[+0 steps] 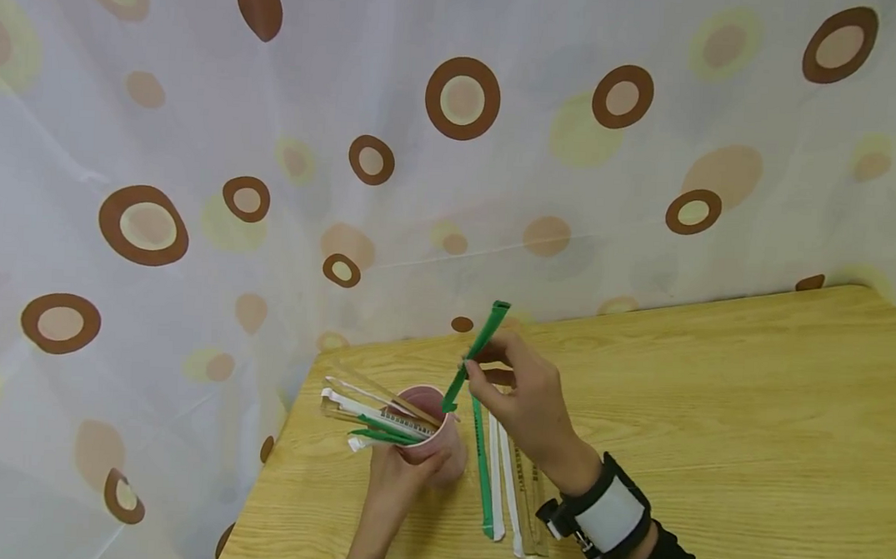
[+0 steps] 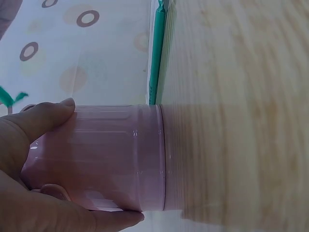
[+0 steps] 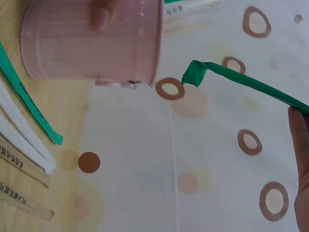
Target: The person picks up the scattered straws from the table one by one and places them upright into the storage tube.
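Note:
My left hand (image 1: 397, 481) grips a small pink bucket (image 1: 451, 456) standing on the table, thumb and fingers around its ribbed side in the left wrist view. Several paper-wrapped straws (image 1: 392, 423), green, white and brown, lean out of it toward the left. Above the bucket's right rim, my right hand (image 1: 533, 396) pinches a green wrapped straw (image 1: 487, 331) between thumb and fingers. That straw is tilted, its folded lower end right at the rim in the head view and apart from the bucket (image 3: 91, 41) in the right wrist view.
Right of the bucket, a green wrapped straw (image 1: 482, 473), white ones (image 1: 512, 491) and brown ones (image 1: 531, 508) with printing lie side by side on the wooden table (image 1: 749, 426). A white curtain (image 1: 497, 182) with brown and yellow circles hangs behind and left of the table.

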Demonstrator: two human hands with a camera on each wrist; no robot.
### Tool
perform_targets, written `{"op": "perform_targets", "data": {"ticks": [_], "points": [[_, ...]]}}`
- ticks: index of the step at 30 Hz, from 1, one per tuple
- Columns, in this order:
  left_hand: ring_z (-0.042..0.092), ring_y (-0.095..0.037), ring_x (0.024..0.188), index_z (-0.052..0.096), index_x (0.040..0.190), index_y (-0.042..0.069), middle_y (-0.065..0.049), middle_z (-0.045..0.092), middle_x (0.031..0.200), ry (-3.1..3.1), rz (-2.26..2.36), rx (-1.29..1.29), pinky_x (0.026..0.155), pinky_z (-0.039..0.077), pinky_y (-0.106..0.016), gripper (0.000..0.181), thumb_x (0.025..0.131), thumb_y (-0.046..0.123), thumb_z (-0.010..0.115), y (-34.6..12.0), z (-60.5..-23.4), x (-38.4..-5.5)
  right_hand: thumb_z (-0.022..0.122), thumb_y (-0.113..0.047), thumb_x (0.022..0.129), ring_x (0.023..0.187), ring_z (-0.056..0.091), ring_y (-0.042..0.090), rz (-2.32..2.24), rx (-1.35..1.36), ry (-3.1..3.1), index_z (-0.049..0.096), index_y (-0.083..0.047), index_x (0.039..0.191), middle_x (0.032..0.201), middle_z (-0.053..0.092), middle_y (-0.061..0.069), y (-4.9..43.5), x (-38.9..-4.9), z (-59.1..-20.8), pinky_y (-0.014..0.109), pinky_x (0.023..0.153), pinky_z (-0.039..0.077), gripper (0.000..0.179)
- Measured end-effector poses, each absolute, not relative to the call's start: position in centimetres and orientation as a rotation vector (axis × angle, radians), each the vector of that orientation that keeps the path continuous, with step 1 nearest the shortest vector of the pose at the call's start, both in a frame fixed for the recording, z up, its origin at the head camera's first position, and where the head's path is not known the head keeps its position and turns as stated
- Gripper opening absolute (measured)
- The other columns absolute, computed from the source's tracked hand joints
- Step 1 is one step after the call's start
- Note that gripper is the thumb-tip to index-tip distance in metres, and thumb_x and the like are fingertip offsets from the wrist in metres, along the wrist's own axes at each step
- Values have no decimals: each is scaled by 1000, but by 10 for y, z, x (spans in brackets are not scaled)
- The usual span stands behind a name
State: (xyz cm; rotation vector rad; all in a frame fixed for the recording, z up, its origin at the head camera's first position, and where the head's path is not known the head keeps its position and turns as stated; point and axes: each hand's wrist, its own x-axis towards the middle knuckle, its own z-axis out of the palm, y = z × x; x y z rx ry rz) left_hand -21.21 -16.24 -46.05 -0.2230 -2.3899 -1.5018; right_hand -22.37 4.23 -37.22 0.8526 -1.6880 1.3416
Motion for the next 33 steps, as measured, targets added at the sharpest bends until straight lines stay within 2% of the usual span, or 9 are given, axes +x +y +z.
{"op": "perform_targets", "data": {"ticks": [7,11,15,19,23,28,33], "points": [[51,-17,115,44,132,13,-3,55,124,-2389,-1581,-259,98,39,-36,74,68,20,81,-164,-460,-213,56,-15,91,92,57,6,1132,1087,-1888,53,-9,111,99,58,1,10,-244,-386,15,74,47,20],[51,-16,115,43,133,14,-3,55,126,-2417,-1632,-247,98,40,-34,74,69,17,80,-159,-446,-202,51,-24,95,81,51,1,1046,1157,-2130,54,-12,109,94,56,-5,-4,-255,-396,13,68,44,18],[51,-14,114,42,132,17,0,55,125,-2441,-1691,-248,97,40,-35,71,71,19,79,-156,-432,-193,52,-19,94,71,48,2,979,1231,-2348,54,-15,104,86,52,-10,-15,-256,-401,13,61,40,11],[54,-15,107,43,124,16,1,57,115,-2421,-1684,-264,93,43,-37,61,74,21,77,-155,-430,-192,52,-15,92,72,47,1,899,1311,-2414,54,-15,102,86,52,-9,-26,-254,-401,12,63,40,10],[56,-17,99,46,117,14,-1,58,108,-2401,-1688,-280,89,45,-36,52,75,15,75,-154,-431,-195,52,-16,93,73,47,2,825,1306,-2474,53,-16,101,86,52,-8,-32,-252,-401,14,64,40,9],[57,-18,97,47,116,15,-1,60,105,-2371,-1709,-290,86,47,-35,51,74,13,76,-155,-436,-200,54,-18,93,72,47,2,807,1286,-2537,52,-17,98,83,50,-10,-34,-252,-400,15,63,40,6],[55,-17,104,44,123,19,0,58,113,-2364,-1729,-289,90,45,-36,58,75,15,76,-161,-453,-210,55,-17,91,69,48,3,815,1301,-2595,53,-16,100,83,52,-8,-32,-251,-394,16,61,40,9]]}}
